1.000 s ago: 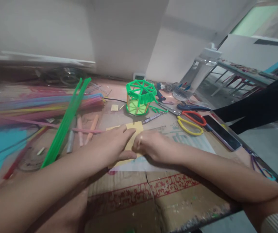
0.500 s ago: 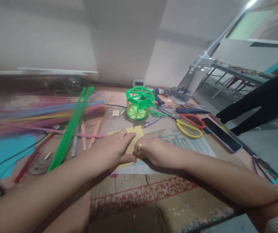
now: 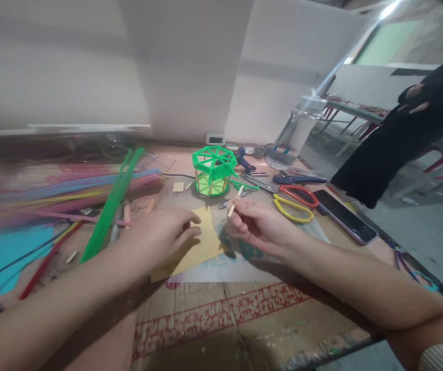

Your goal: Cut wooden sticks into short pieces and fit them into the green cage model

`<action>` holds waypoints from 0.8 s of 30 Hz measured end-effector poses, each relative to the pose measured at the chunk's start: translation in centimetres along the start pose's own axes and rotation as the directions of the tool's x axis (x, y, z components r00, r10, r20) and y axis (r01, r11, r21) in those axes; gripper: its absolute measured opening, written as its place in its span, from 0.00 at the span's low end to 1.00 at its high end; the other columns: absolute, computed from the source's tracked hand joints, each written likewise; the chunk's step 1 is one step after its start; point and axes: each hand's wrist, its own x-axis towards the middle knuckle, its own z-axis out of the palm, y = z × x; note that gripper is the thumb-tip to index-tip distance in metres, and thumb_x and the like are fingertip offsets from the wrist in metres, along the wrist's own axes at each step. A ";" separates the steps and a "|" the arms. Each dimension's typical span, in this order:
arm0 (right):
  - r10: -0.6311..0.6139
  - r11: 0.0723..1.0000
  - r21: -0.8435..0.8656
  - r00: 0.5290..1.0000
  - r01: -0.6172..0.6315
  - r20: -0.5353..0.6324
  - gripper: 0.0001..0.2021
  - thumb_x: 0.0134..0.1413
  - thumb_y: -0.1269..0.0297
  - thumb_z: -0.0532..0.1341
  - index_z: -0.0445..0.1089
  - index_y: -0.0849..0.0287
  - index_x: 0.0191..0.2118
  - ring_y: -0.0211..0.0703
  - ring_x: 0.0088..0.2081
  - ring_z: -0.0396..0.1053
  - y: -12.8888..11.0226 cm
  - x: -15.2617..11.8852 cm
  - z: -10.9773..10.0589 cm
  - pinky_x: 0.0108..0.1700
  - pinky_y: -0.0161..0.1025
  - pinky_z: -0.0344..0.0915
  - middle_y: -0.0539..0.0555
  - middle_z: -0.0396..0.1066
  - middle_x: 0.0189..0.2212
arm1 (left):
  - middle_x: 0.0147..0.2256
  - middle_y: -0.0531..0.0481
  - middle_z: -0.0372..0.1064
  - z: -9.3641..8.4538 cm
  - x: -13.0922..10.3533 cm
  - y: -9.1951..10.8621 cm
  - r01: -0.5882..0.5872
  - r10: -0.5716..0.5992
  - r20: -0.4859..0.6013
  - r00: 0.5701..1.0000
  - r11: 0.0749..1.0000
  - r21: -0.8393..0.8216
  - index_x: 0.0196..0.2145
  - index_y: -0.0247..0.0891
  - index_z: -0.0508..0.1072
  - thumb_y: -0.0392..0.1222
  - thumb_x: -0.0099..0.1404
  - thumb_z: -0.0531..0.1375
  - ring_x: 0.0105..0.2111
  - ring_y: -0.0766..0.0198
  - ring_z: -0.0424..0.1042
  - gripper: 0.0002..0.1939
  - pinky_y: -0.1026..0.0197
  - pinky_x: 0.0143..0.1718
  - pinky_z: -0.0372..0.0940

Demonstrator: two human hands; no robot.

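Note:
Between the thumb and fingers of my right hand (image 3: 258, 224) is a short pale wooden stick (image 3: 235, 201), tilted upward over a white printed sheet (image 3: 221, 270). My left hand (image 3: 170, 232) hovers at the left part of a yellow paper (image 3: 201, 247), fingers bent and apart, holding nothing that shows. Beyond both hands stands a small green eight-sided model (image 3: 214, 170) with a spoked top, thin wooden posts and a light green base. A small pale ridged square (image 3: 178, 187) and another short stick (image 3: 189, 185) lie to its left.
Scissors (image 3: 293, 203) with red and yellow handles and a phone (image 3: 345, 216) lie right. Green pipe cleaners (image 3: 113, 206) and coloured bundles (image 3: 70, 193) lie left. A clear plastic container (image 3: 296, 134) and a small digital display (image 3: 215, 139) stand at the back. A person (image 3: 403, 129) stands right.
My hands have moved apart. My right hand has turned and lifted, bringing the stick into view. The yellow paper has shifted down and left. The person at the right has changed stance.

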 end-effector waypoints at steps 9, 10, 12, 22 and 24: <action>-0.002 0.997 -0.072 0.999 -0.001 -0.036 0.16 0.54 0.56 0.70 0.69 0.61 0.25 0.28 0.19 0.58 1.7 -0.2 0.4 0.23 0.27 0.56 0.44 0.65 0.17 | 0.36 0.55 0.80 -1.0 -0.6 4.2 -0.001 -0.032 -0.067 0.997 0.897 -0.441 0.36 0.44 0.80 0.45 0.67 0.58 0.37 0.61 0.75 0.10 0.61 0.38 0.65; 0.001 0.997 -0.078 0.999 -0.004 -0.037 0.16 0.53 0.55 0.69 0.69 0.61 0.25 0.28 0.19 0.58 1.9 -0.2 0.5 0.23 0.28 0.56 0.44 0.65 0.17 | 0.36 0.55 0.80 -0.9 -0.7 4.2 0.009 -0.037 -0.053 0.998 0.888 -0.459 0.36 0.43 0.80 0.45 0.67 0.58 0.37 0.61 0.74 0.10 0.61 0.38 0.65; -0.003 0.996 -0.094 0.999 -0.001 -0.045 0.17 0.52 0.54 0.70 0.68 0.61 0.26 0.28 0.19 0.57 2.2 -0.2 0.6 0.23 0.28 0.56 0.44 0.65 0.18 | 0.35 0.56 0.79 -0.8 -0.8 4.0 0.044 -0.056 -0.010 0.998 0.876 -0.481 0.36 0.43 0.80 0.48 0.67 0.58 0.35 0.62 0.74 0.11 0.61 0.36 0.64; -0.351 0.482 -0.833 0.931 0.273 0.102 0.13 0.54 0.57 0.67 0.67 0.57 0.41 0.36 0.27 0.66 -4.6 0.8 -2.0 0.32 0.36 0.63 0.47 0.70 0.27 | 0.31 0.52 0.76 -1.1 0.3 2.0 0.040 -0.055 -0.050 0.997 0.963 -0.267 0.31 0.39 0.76 0.51 0.68 0.55 0.33 0.61 0.71 0.16 0.61 0.35 0.62; -0.246 0.095 -0.978 0.957 0.185 0.157 0.07 0.57 0.61 0.65 0.70 0.58 0.37 0.38 0.30 0.67 -6.4 0.4 -2.9 0.34 0.36 0.61 0.49 0.71 0.29 | 0.31 0.51 0.75 -0.9 0.6 1.2 0.027 -0.033 -0.030 0.999 0.982 -0.185 0.31 0.39 0.76 0.51 0.69 0.54 0.33 0.61 0.70 0.17 0.60 0.35 0.61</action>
